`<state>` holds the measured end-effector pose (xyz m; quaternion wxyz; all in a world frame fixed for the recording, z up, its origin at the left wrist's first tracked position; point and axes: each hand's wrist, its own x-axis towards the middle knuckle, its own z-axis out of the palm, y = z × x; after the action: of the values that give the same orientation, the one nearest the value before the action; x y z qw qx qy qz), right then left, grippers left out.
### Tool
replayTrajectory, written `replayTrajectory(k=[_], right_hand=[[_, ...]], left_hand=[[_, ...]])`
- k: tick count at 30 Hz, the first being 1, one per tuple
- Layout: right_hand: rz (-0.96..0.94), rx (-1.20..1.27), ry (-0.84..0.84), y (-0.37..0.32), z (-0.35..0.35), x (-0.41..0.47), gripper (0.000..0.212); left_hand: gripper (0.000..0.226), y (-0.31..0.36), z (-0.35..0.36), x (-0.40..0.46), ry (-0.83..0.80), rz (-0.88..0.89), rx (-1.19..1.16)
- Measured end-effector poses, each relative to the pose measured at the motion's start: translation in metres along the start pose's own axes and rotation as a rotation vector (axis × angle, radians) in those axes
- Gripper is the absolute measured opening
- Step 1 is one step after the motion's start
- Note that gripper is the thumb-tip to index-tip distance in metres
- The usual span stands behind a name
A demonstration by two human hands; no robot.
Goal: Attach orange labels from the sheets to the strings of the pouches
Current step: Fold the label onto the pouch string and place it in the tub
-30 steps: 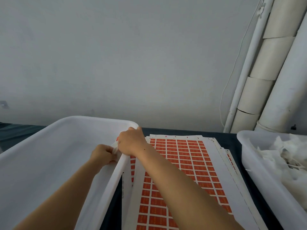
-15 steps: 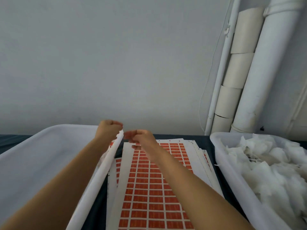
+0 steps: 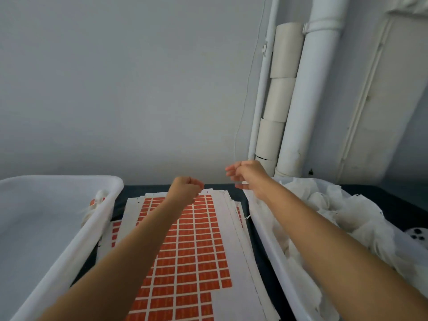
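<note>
Sheets of orange labels (image 3: 196,239) lie stacked on the dark table between two white bins. My left hand (image 3: 185,189) hovers over the far end of the sheets, curled into a fist with nothing visible in it. Further right, my right hand (image 3: 244,174) is raised over the far left corner of the right bin (image 3: 266,230), its fingers loosely curled and apart. That bin is heaped with white pouches (image 3: 335,216), and one string (image 3: 247,216) hangs over its rim. In the left bin (image 3: 92,230) a pouch with an orange label (image 3: 96,201) lies against the right wall.
White pipes and cardboard tubes (image 3: 301,100) stand against the wall at the back right, with a thin cable (image 3: 245,100) hanging beside them. A small white object with black dots (image 3: 416,235) sits at the right edge. Dark cloth (image 3: 143,188) covers the table.
My left hand has left the left bin's rim and moved right over the sheets. My right hand swung right and up to the pouch bin. The camera turned right.
</note>
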<state>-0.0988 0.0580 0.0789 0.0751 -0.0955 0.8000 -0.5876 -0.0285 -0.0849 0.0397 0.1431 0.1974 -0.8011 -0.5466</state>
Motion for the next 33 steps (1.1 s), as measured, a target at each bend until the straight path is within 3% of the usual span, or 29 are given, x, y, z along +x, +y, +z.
replayTrajectory(k=[7,11,16,20,24,29,33], right_hand=[[0.076,-0.130,0.082,0.016,-0.062,0.013,0.031],[0.126,-0.331,0.027,0.037,-0.074,0.020,0.031],[0.220,-0.756,-0.206,0.051,-0.080,0.019,0.035],[0.190,-0.859,-0.353,0.050,-0.079,0.016,0.050],[0.148,-0.820,-0.304,0.047,-0.080,0.012,0.028],[-0.061,-0.834,-0.157,0.025,-0.086,0.007,0.022],[-0.214,-0.811,-0.041,-0.003,-0.083,-0.002,0.008]], left_hand=[[0.016,0.019,0.069,0.006,-0.170,0.072,-0.007],[0.012,0.017,0.098,0.005,-0.245,0.135,0.063],[0.047,0.010,0.129,-0.001,-0.261,0.179,0.516],[0.055,0.012,0.144,-0.009,-0.158,0.262,0.813],[0.037,0.014,0.144,-0.011,-0.068,0.245,0.657],[0.023,0.022,0.126,-0.017,0.001,0.213,0.255],[0.016,0.039,0.108,-0.023,0.071,0.297,0.020]])
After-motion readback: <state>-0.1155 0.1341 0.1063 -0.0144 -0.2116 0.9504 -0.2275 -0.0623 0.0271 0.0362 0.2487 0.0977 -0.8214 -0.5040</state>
